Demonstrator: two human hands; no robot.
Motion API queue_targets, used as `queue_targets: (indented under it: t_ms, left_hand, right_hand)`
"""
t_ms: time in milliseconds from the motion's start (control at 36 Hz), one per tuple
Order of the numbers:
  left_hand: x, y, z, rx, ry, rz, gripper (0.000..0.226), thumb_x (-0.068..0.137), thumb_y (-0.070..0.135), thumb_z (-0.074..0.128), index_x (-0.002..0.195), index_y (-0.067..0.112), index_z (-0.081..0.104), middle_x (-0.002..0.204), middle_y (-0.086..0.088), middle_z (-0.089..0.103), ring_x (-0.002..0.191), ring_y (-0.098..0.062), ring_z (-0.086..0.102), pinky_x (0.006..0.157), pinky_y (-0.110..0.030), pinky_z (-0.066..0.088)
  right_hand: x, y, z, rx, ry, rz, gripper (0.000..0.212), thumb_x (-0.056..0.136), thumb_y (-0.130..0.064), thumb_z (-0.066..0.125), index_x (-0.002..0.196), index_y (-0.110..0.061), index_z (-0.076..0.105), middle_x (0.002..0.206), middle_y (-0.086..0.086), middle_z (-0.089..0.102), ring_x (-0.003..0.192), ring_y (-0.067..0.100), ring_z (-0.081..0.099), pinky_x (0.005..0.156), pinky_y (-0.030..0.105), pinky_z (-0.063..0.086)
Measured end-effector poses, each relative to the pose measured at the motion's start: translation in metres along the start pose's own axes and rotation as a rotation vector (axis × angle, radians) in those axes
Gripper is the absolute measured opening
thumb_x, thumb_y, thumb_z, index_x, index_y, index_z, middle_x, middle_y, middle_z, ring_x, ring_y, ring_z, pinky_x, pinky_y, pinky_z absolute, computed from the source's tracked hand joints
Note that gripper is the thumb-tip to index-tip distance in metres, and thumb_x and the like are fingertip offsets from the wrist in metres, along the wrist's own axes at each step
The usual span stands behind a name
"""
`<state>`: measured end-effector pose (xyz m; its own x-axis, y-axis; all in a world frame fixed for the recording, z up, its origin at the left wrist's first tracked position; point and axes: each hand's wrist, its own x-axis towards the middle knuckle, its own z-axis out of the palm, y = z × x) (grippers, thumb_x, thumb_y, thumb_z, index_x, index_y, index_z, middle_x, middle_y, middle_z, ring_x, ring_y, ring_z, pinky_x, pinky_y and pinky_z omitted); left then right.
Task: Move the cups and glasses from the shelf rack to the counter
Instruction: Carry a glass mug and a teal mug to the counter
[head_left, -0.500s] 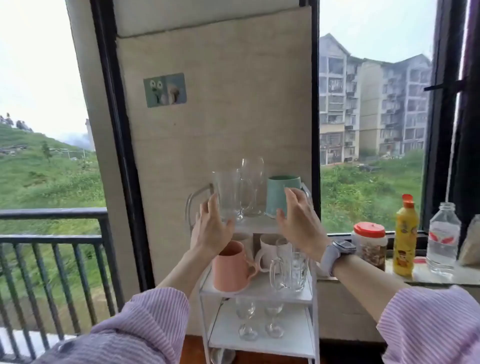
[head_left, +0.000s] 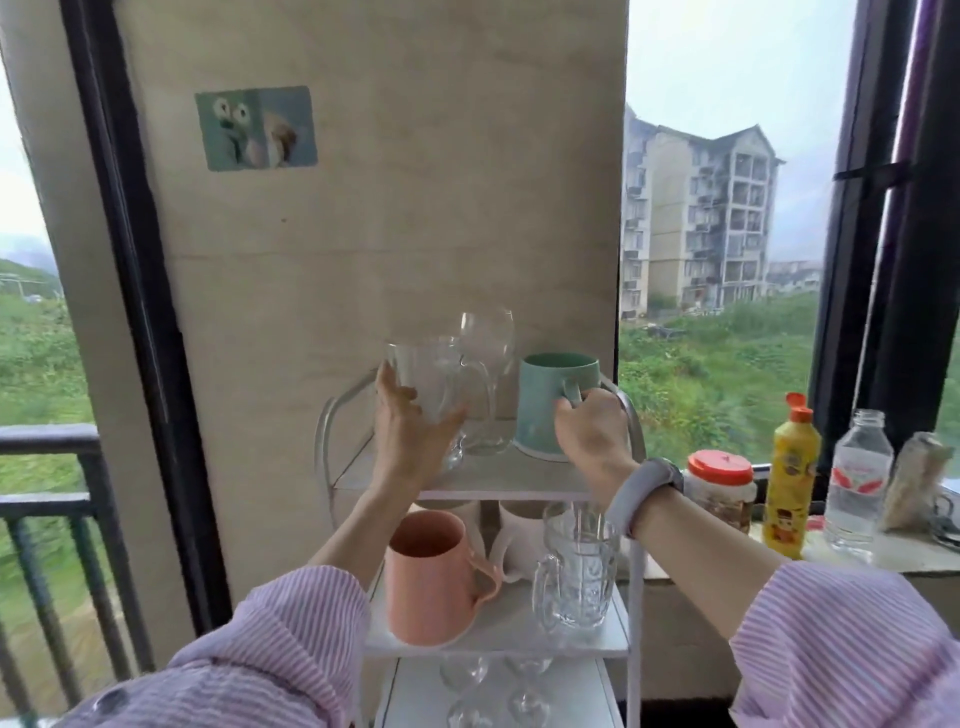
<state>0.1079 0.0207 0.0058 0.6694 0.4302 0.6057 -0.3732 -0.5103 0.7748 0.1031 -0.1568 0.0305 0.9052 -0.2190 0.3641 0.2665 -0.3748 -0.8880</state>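
Both hands have closed in: left hand (head_left: 410, 431) fingers wrap the empty glass mug (head_left: 428, 384), right hand (head_left: 589, 431) fingers grip the teal mug (head_left: 548, 402) handle, atop the shelf rack (head_left: 498, 480).

Single head-worn wide-angle view, facing forward and slightly downward at the shelf rack (head_left: 498, 480).

The camera looks from above the person's own forearms, whose striped sleeves (head_left: 291, 639) fill the lower corners. The shelf rack stands close, centred in the lower half, against a beige wall panel (head_left: 395, 208). Left of the rack a balcony railing (head_left: 49, 467) shows; right of it, a window ledge (head_left: 852, 556) and a distant apartment building (head_left: 701, 218). No second view exists, so nothing is shared.
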Motion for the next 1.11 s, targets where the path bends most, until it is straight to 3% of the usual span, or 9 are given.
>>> queue_targets:
  t_ms: [167,306,444,611,694,833,972,1056,1111]
  left_hand:
    - [-0.015,0.002,-0.009,-0.018,0.040,0.037,0.094,0.066,0.041,0.077,0.138,0.029,0.018,0.110,0.000,0.049,0.089,-0.016,0.053,0.073,-0.031,0.045]
    - [-0.033,0.010,-0.021,-0.029,0.064,0.110,0.093,0.059,0.053,0.074,0.133,0.031,0.022,0.109,-0.002,0.052,0.091,-0.019,0.054,0.075,-0.036,0.050]
    - [-0.050,0.018,-0.030,-0.021,0.093,0.130,0.095,0.064,0.040,0.079,0.137,0.023,0.021,0.111,-0.004,0.052,0.094,-0.021,0.054,0.082,-0.044,0.051]
    - [-0.076,0.029,-0.039,-0.048,0.119,0.159,0.094,0.066,0.033,0.080,0.138,0.019,0.022,0.108,0.000,0.050,0.092,-0.020,0.055,0.080,-0.039,0.050]
    - [-0.092,0.033,-0.042,-0.087,0.110,0.153,0.090,0.066,0.033,0.079,0.137,0.020,0.025,0.106,0.001,0.053,0.091,-0.020,0.058,0.076,-0.032,0.050]
    - [-0.132,0.040,-0.039,-0.112,0.005,0.113,0.087,0.067,0.032,0.077,0.135,0.017,0.025,0.096,0.007,0.056,0.074,-0.001,0.061,0.055,-0.006,0.046]
    - [-0.191,0.050,-0.019,-0.099,-0.150,0.079,0.080,0.062,0.046,0.076,0.124,0.021,0.032,0.097,0.009,0.058,0.084,-0.009,0.061,0.069,-0.032,0.055]
    - [-0.233,0.061,0.006,-0.141,-0.258,0.086,0.092,0.065,0.044,0.076,0.137,0.029,0.021,0.107,0.003,0.056,0.091,-0.010,0.059,0.071,-0.026,0.051]
    - [-0.263,0.072,0.026,-0.175,-0.321,0.084,0.096,0.066,0.042,0.077,0.139,0.036,0.016,0.109,0.002,0.055,0.092,-0.012,0.060,0.071,-0.022,0.049]
  right_hand:
    - [0.000,0.001,0.001,0.028,-0.038,-0.001,0.036,0.094,-0.025,0.042,0.112,0.003,0.054,0.111,0.018,0.061,0.093,0.030,0.056,0.071,0.029,0.036]
    - [-0.017,0.008,-0.002,0.108,0.022,-0.086,0.031,0.095,-0.026,0.042,0.104,0.000,0.055,0.088,0.007,0.058,0.078,0.022,0.052,0.051,0.023,0.031]
    - [-0.037,0.015,-0.007,0.161,0.083,-0.222,0.019,0.094,-0.028,0.045,0.090,-0.012,0.054,0.074,-0.010,0.053,0.071,0.012,0.052,0.056,0.021,0.037]
    - [-0.073,0.016,-0.030,0.231,0.097,-0.392,0.019,0.093,-0.026,0.049,0.073,-0.028,0.048,0.072,-0.004,0.056,0.072,0.019,0.058,0.064,0.036,0.051]
    - [-0.094,0.020,-0.047,0.289,0.087,-0.432,0.015,0.092,-0.023,0.051,0.077,-0.028,0.050,0.070,-0.004,0.057,0.062,0.008,0.058,0.051,0.021,0.050]
    - [-0.134,0.049,-0.085,0.340,0.096,-0.352,0.011,0.091,-0.025,0.052,0.080,-0.023,0.054,0.071,0.003,0.061,0.058,0.003,0.058,0.053,0.022,0.053]
    - [-0.177,0.103,-0.139,0.329,0.141,-0.214,0.018,0.085,-0.039,0.054,0.078,-0.023,0.058,0.058,-0.014,0.063,0.055,0.001,0.056,0.057,0.023,0.051]
    - [-0.203,0.136,-0.181,0.296,0.180,-0.108,0.019,0.088,-0.032,0.057,0.072,-0.022,0.058,0.056,-0.009,0.059,0.058,0.008,0.055,0.061,0.032,0.051]
    - [-0.221,0.155,-0.213,0.262,0.222,-0.080,0.023,0.088,-0.026,0.057,0.066,-0.020,0.057,0.050,-0.011,0.056,0.053,0.003,0.051,0.055,0.019,0.047]
